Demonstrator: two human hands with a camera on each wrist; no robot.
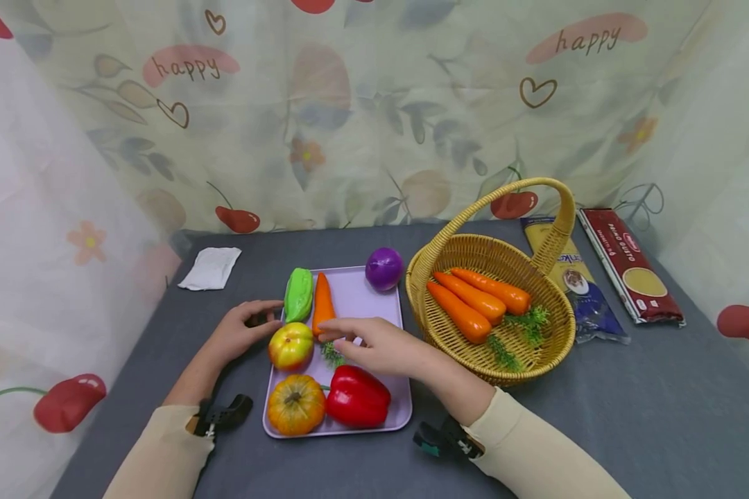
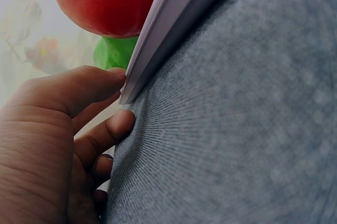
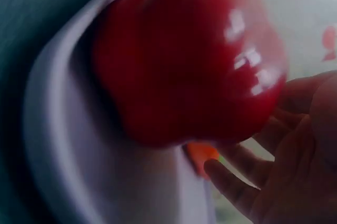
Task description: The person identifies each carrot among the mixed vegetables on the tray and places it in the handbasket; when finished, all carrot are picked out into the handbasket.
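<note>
My left hand point(image 1: 240, 333) is at the left edge of a lilac tray point(image 1: 362, 298), fingers loosely bent. In the left wrist view its fingertips point(image 2: 117, 79) are right at the tray's rim. On the tray, an orange carrot point(image 1: 323, 301) lies beside a green ridged vegetable point(image 1: 298, 294). My right hand point(image 1: 377, 343) hovers over the carrot's leafy end point(image 1: 332, 355), fingers extended and thumb apart. A yellow-red apple-like fruit point(image 1: 290, 346), a small pumpkin point(image 1: 296, 405) and a red bell pepper point(image 1: 358, 396) sit nearer me. The pepper point(image 3: 189, 60) looms large before the right palm.
A purple ball-shaped vegetable point(image 1: 384, 269) is at the tray's far right corner. Right of the tray stands a wicker basket point(image 1: 421, 305) with a tall handle, holding 3 carrots point(image 1: 462, 312). Beyond it lie a blue-gold packet point(image 1: 589, 308) and a dark red spaghetti packet point(image 1: 630, 267). A white cloth point(image 1: 211, 268) lies far left.
</note>
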